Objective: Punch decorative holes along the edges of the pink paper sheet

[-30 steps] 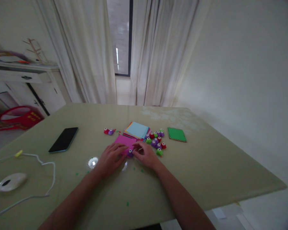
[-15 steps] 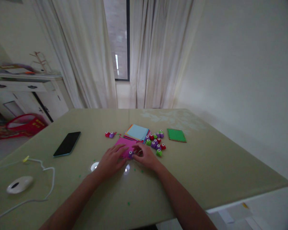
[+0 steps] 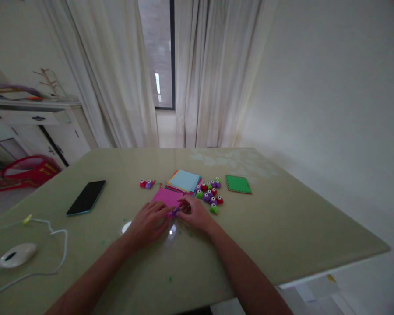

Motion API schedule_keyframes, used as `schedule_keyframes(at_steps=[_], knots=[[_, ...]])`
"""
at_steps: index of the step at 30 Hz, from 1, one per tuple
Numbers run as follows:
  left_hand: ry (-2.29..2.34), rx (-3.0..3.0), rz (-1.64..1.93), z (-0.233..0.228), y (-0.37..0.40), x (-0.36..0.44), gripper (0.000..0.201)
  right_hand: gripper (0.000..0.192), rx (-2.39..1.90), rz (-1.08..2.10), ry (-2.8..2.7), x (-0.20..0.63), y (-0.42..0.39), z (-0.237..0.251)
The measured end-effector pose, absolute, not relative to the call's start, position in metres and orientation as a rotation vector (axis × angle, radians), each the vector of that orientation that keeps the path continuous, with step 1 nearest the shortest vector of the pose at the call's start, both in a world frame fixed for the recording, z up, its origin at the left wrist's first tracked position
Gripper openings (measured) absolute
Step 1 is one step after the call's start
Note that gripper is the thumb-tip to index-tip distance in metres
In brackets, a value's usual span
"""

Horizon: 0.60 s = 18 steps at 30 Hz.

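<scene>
At the centre of the frame, a small, blurred purple piece [image 3: 174,212] sits between the fingertips of the left hand [image 3: 147,222] and the right hand [image 3: 194,213], over the near edge of a flat magenta paper sheet [image 3: 166,197]. The right grip is curled and the left fingers extend; whether either pinches the piece, I cannot tell. Just right lie small red, green and purple eyed figures [image 3: 206,197] on the pale green tabletop [image 3: 276,218].
</scene>
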<state>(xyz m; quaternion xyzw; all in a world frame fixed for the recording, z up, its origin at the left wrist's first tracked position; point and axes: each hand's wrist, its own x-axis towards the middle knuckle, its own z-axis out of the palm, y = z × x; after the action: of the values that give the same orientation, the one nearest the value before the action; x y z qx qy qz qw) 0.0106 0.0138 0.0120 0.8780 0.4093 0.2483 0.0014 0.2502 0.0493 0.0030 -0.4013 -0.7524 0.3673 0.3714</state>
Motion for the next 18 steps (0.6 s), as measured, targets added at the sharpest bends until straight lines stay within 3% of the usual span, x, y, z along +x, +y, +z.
schedule_keyframes(at_steps=[9, 18], knots=[[1.395, 2.613, 0.685, 0.003, 0.037, 0.002, 0.049, 0.042, -1.013, 0.919, -1.996, 0.251, 0.051, 0.002], [1.290, 2.588, 0.633, 0.002, 0.034, 0.007, 0.047, 0.045, -1.010, 0.973, -1.973, 0.251, 0.048, 0.009]])
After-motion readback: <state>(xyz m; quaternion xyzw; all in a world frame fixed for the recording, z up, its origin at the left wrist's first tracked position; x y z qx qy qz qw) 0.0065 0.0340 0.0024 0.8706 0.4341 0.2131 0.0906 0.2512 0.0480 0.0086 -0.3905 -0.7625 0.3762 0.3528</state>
